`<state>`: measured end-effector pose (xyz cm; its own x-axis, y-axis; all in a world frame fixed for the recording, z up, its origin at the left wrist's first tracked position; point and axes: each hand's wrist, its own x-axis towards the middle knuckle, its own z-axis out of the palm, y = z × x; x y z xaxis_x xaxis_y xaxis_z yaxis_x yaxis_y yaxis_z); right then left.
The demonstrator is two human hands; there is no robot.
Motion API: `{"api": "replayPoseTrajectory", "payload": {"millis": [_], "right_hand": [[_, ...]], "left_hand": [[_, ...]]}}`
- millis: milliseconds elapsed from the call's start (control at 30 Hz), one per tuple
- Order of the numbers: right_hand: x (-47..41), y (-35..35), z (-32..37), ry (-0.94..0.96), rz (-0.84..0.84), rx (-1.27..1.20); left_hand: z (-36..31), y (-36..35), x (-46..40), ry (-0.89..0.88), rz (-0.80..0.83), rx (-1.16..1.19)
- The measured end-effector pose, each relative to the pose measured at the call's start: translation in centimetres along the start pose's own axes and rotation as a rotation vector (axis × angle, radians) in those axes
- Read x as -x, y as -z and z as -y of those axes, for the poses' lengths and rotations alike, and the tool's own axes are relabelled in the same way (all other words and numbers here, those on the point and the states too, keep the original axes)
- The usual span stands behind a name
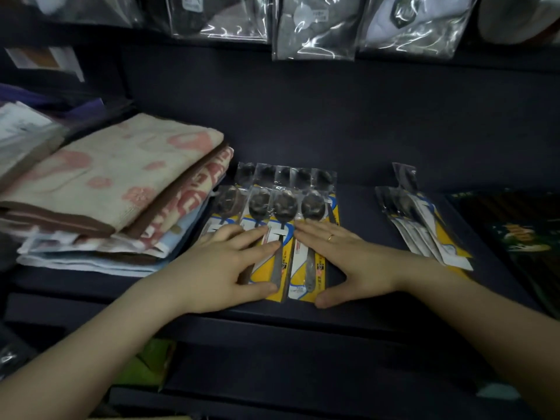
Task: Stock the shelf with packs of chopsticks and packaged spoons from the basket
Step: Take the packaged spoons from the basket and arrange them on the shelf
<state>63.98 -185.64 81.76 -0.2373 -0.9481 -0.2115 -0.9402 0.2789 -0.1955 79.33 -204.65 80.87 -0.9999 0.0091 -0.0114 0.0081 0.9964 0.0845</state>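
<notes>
Several packaged spoons on yellow cards lie side by side in a row on the dark shelf, bowls pointing to the back. My left hand rests flat on the left packs with fingers straight, thumb at their front edge. My right hand lies flat on the right packs, thumb against the front edge of the row. A second small heap of packaged spoons lies apart to the right. No basket or chopstick packs can be made out.
A stack of folded towels fills the shelf's left side, touching the spoon row. A dark green printed pack lies at the far right. Plastic-bagged goods hang above. Something green shows on the lower shelf.
</notes>
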Motion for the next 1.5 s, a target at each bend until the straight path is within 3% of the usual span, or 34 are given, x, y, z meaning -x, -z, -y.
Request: {"api": "replayPoseTrajectory", "payload": {"millis": [67, 167, 233, 333, 400, 500, 700, 833, 867, 933, 1067, 1200, 1367, 1433, 1500], "right_hand": [[0.1, 0.1, 0.3, -0.013, -0.037, -0.040], [0.8, 0.4, -1.0, -0.163, -0.483, -0.180], [1.6, 0.6, -3.8, -0.396, -0.719, -0.097], [2.5, 1.0, -8.7, -0.798, -0.670, -0.084], [2.7, 1.2, -10.7, -0.966, -0.583, -0.146], [3.0, 1.3, -12.3, -0.979, -0.535, -0.233], [4.5, 2.1, -14.0, -1.039, -0.631, -0.450], [6.5, 3.0, -13.9, -0.976, -0.663, -0.093], [6.9, 3.4, -13.9, -0.943, -0.693, -0.097], [7.6, 4.4, -13.5, -0.841, -0.764, -0.332], [8.0, 5.7, -9.0, -0.489, -0.843, -1.078], [7.4, 5.5, -4.3, -0.271, -0.783, -1.381], [5.9, 4.6, -1.9, -0.180, -0.672, -1.286], [4.6, 4.7, -2.6, -0.207, -0.771, -1.187], [3.0, 5.0, -4.1, -0.245, -0.852, -1.085]], "left_hand": [[-0.2, 0.3, -0.1, -0.006, -0.036, -0.010], [-1.0, 0.9, -0.6, -0.029, -0.170, 0.069], [-2.0, 1.2, -1.3, -0.070, -0.263, 0.143], [-3.9, 1.6, -2.7, -0.170, -0.301, 0.186], [-4.7, 1.8, -3.6, -0.187, -0.305, 0.255], [-6.2, 2.1, -5.0, -0.172, -0.361, 0.334], [-9.8, 2.3, -7.7, -0.145, -0.431, 0.448], [-12.0, 2.2, -9.5, -0.087, -0.458, 0.506], [-12.4, 2.2, -9.9, -0.079, -0.462, 0.520], [-13.5, 2.0, -10.5, -0.067, -0.468, 0.555], [-15.5, 2.0, -11.0, 0.016, -0.490, 0.688], [-16.4, 1.7, -10.2, 0.012, -0.565, 0.988], [-15.8, 1.1, -8.0, 0.086, -0.591, 1.343], [-15.2, 0.9, -6.7, 0.121, -0.529, 1.337], [-14.2, 0.3, -5.3, 0.152, -0.454, 1.182]]}}
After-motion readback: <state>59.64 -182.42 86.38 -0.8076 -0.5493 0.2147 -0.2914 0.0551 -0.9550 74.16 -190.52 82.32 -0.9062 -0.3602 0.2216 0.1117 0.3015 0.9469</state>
